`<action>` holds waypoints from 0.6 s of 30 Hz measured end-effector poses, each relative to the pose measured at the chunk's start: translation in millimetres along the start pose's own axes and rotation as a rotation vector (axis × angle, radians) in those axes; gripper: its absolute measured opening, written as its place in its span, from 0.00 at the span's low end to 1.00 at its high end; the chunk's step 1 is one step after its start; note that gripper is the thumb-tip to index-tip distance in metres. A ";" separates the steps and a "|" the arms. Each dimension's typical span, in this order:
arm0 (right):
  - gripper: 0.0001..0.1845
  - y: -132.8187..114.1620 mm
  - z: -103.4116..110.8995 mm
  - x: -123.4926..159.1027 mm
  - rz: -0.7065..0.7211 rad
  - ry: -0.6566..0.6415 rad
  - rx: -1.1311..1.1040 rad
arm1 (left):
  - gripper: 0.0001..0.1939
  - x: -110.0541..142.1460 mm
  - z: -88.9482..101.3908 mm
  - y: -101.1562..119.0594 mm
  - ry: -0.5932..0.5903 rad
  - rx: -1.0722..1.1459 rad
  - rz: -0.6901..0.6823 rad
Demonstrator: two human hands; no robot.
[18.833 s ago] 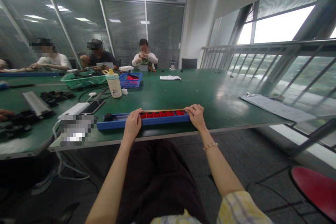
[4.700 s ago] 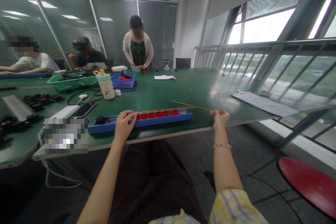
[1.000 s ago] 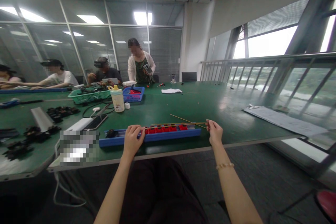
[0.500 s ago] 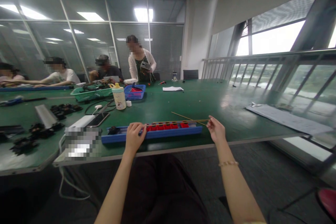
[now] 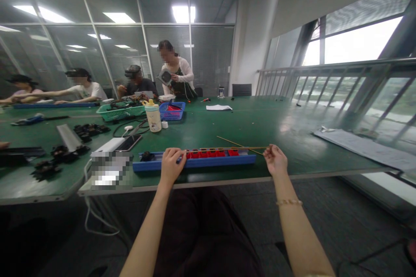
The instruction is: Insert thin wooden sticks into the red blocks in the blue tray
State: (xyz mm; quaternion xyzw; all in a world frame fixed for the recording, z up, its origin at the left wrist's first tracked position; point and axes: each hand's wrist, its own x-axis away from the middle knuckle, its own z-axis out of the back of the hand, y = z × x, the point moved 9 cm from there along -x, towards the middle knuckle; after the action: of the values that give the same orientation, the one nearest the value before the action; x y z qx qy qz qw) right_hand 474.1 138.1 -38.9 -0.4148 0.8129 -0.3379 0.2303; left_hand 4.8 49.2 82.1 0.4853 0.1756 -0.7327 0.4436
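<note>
We see two thin wooden sticks (image 5: 240, 146) at the far side of a long blue plastic tray (image 5: 194, 163): one runs along the tray's far edge, just above a row of red blocks (image 5: 209, 153), and the other slants away across the green surface and meets it near the tray's right end. Our right hand (image 5: 275, 160) is beyond that end, its thumb and fingers pinched almost shut on the meeting ends of the sticks (we cannot tell whether it has one or both), and a beaded bracelet (image 5: 288, 202) circles the wrist below. Our left hand (image 5: 172, 165) is curled over the tray's near edge, left of the red blocks; we cannot tell whether it grips or only rests there. A small black lump (image 5: 147, 156) lies in the tray further left. The tray sits near the front edge of the green worktop (image 5: 247, 125). Beyond it stand a white bottle (image 5: 153, 115) and a blue basket (image 5: 171, 111), and a green basket (image 5: 120, 112) lies to their left. A phone (image 5: 129, 142) lies on the worktop near black parts (image 5: 65, 160). Across the worktop, a standing co-worker (image 5: 175, 73) holds a flat dark object (image 5: 165, 78).
</note>
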 end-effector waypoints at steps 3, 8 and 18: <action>0.14 -4.7 4.4 -0.8 0.048 0.028 -0.007 | 0.08 -0.4 0.1 0.5 -0.003 0.000 0.006; 0.13 -8.8 13.6 -1.0 0.094 0.115 -0.062 | 0.09 -0.2 -0.8 0.4 -0.001 -0.004 0.005; 0.14 -15.7 29.7 -9.8 0.126 0.178 -0.100 | 0.09 -1.1 -1.2 1.4 0.000 -0.001 0.006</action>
State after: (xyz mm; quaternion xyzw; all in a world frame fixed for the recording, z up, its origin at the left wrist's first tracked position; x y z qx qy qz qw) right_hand 507.1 128.9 -46.1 -0.3423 0.8703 -0.3173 0.1570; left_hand 6.7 49.8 82.7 0.4856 0.1745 -0.7312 0.4461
